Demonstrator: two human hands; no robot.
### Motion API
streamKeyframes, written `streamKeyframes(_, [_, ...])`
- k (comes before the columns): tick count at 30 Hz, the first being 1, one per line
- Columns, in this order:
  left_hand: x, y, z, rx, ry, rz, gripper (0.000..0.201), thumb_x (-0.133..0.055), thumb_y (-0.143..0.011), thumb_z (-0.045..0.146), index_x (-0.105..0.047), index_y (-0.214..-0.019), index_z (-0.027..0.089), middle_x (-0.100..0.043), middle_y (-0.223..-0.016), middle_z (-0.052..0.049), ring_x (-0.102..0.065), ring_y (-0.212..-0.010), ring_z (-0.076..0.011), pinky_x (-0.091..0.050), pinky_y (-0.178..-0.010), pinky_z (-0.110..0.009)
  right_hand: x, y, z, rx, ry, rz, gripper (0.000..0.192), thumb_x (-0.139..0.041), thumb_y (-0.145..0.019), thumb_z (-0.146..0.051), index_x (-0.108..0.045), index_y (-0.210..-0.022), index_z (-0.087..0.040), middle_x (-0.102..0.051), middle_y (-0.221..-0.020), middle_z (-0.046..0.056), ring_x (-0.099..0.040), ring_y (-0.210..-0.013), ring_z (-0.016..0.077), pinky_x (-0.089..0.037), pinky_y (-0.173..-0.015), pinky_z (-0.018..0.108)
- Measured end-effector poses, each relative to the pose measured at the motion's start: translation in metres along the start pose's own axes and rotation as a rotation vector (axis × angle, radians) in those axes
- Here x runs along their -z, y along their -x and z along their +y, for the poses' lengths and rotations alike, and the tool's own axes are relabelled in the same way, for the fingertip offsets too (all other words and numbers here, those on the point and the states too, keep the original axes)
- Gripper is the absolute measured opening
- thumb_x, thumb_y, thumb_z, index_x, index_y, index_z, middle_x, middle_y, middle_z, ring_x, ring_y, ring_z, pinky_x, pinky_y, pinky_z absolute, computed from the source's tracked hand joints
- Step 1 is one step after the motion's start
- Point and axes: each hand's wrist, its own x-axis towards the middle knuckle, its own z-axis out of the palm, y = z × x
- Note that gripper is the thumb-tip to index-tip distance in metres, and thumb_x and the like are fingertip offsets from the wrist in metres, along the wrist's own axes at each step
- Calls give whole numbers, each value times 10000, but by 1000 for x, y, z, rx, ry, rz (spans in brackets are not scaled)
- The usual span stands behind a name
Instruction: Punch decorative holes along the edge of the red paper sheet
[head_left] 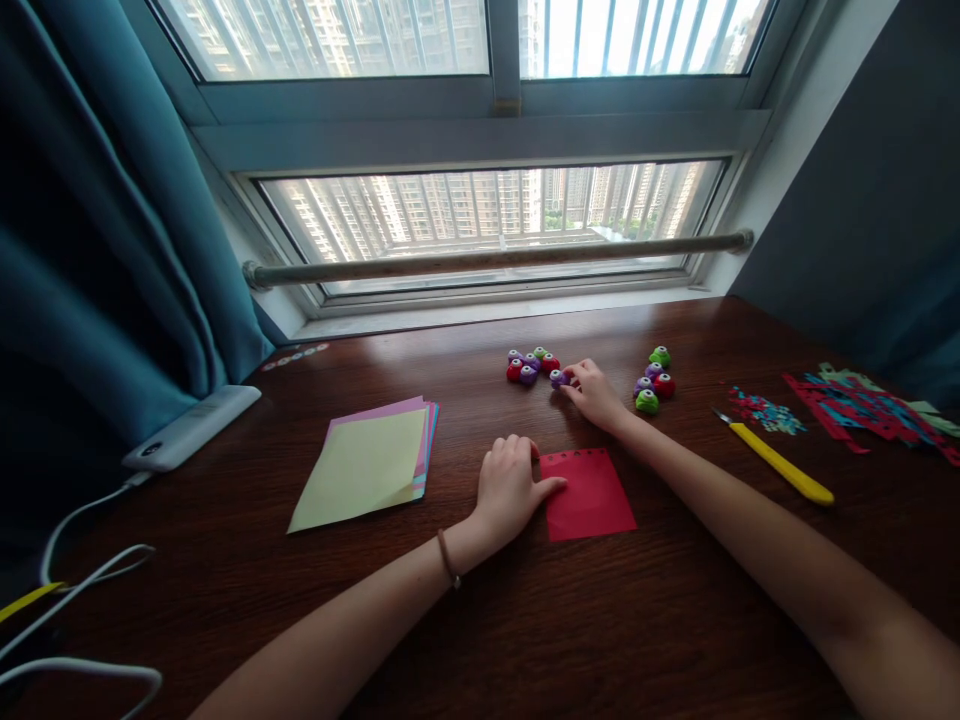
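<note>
Head view: a dark wooden table fills the lower part, both forearms cut off by the frame. A stack of coloured paper lies left of the hands. Between the forearms is a red sheet, lying flat with a row of small dark marks, probably holes, along its far edge. It should be light, flexible and easily creased or torn, best steadied with flat pressure near a margin. The left hand lies at its left side, thumb spread apart from the fingers and resting on the paper; the hand hides part of that edge, and whether any fingertip goes under it I cannot tell.

Beyond the sheet, the right hand has thumb and forefinger brought together on a small purple piece with an eye-like front, beside similar pieces. It looks light, rigid and smooth, so a pinch across its sides should suit. Its underside and far side are hidden, and fine detail is too small to read.
</note>
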Motion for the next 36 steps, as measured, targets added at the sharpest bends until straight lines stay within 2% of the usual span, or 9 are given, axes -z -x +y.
streamKeyframes(5, [2, 0, -1, -3, 70, -20, 326, -721, -678, 454, -541, -791, 206, -562, -826, -17, -499, -818, -222, -376, -662, -314, 36, 51, 1, -14, -248, -28, 217, -565, -790, -355, -565, -935, -194, -534, -927, 55, -600, -794, 175, -520, -710, 326])
streamKeyframes(9, [2, 0, -2, -5, 115, -24, 272, -726, -690, 409, -553, -766, 214, -565, -828, -3, -500, -825, -213, -377, -682, -312, 54, 89, 11, -68, -400, 1, 282, -560, -800, -396, -527, -999, -200, -590, -1015, 73, -609, -923, 203, -493, -848, 372])
streamKeyframes(12, [1, 0, -1, 14, 135, -13, 327, -741, -675, 390, -561, -878, 207, -553, -907, -20, -492, -866, -220, -387, -722, -325, 57, 104, 18, -114, -478, 29, 300, -557, -805, -397, -494, -1028, -206, -611, -1053, 82, -604, -980, 218, -483, -885, 391])
streamKeyframes(15, [0, -1, -1, 27, 159, -13, 378, -745, -670, 376, -559, -950, 203, -537, -952, -33, -478, -896, -229, -391, -751, -338, 60, 108, 20, -127, -500, 38, 307, -578, -795, -387, -490, -1031, -212, -617, -1051, 82, -604, -981, 222, -486, -888, 392])
streamKeyframes(20, [1, -2, -1, 34, 220, -26, 285, -743, -673, 332, -587, -881, 214, -536, -931, -27, -467, -905, -235, -381, -766, -349, 64, 109, 20, -111, -457, 31, 286, -584, -793, -347, -492, -1027, -210, -596, -1043, 79, -598, -982, 212, -483, -891, 372])
streamKeyframes(25, [2, -4, -2, 41, 323, -35, 184, -719, -689, 304, -603, -803, 217, -573, -905, -20, -484, -909, -242, -367, -778, -364, 67, 111, 16, -96, -330, -8, 242, -579, -792, -284, -525, -1013, -201, -601, -1000, 70, -610, -896, 203, -493, -825, 366])
streamKeyframes(29, [-1, -4, -4, 54, 487, -45, 153, -676, -726, 309, -585, -792, 204, -606, -802, -5, -545, -809, -208, -402, -740, -331, 70, 111, 10, -64, -244, -36, 211, -590, -775, -245, -562, -980, -203, -608, -961, 51, -601, -820, 192, -492, -756, 349])
streamKeyframes(32, [-4, -4, -5, 50, 654, -67, 176, -637, -764, 329, -547, -833, 194, -632, -788, 1, -588, -735, -171, -443, -672, -275, 70, 112, 8, -50, -233, -62, 208, -614, -750, -227, -579, -954, -208, -615, -925, 36, -598, -842, 194, -493, -762, 337])
streamKeyframes(36, [-5, -4, -5, 70, 805, -72, 206, -634, -768, 325, -523, -873, 187, -653, -802, -10, -617, -744, -172, -465, -652, -255, 65, 115, 11, -61, -287, -99, 218, -622, -737, -223, -576, -949, -209, -619, -929, 32, -617, -846, 189, -518, -776, 327])
